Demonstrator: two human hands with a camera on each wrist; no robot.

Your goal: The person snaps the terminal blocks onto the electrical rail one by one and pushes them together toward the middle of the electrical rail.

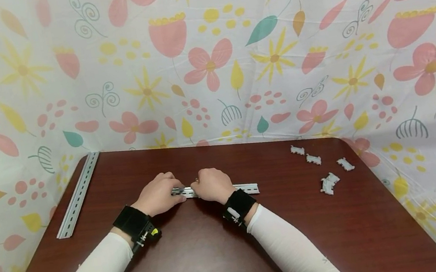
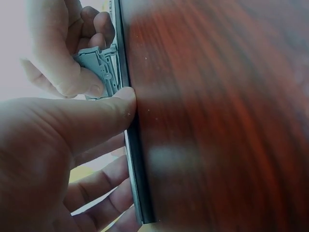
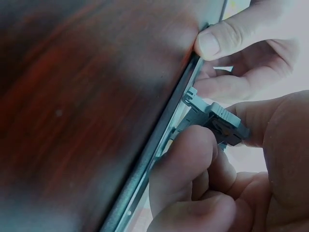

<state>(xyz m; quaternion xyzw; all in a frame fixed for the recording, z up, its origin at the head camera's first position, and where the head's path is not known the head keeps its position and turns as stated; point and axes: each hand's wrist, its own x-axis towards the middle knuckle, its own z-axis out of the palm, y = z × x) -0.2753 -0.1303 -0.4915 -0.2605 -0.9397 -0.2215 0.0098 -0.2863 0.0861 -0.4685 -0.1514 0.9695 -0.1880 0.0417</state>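
Note:
A short slotted metal DIN rail (image 1: pixel 248 188) lies crosswise in the middle of the table. My left hand (image 1: pixel 159 195) grips it near its left end, thumb on the near edge and fingers behind, as the left wrist view shows. Close beside it, my right hand (image 1: pixel 213 185) pinches a small grey plastic DIN rail clip (image 3: pixel 205 116) between thumb and fingers. The clip stands at the rail, one hooked end right at its edge; in the left wrist view the grey clip (image 2: pixel 99 63) is partly covered by fingers. From the head it is hidden by my right hand.
A longer slotted rail (image 1: pixel 77 196) lies along the table's left edge. Toward the back right are loose grey clips: one (image 1: pixel 297 150), another (image 1: pixel 313 159), one near the right edge (image 1: pixel 345 164) and a small cluster (image 1: pixel 329 183). A flowered curtain (image 1: pixel 210 61) hangs behind the table.

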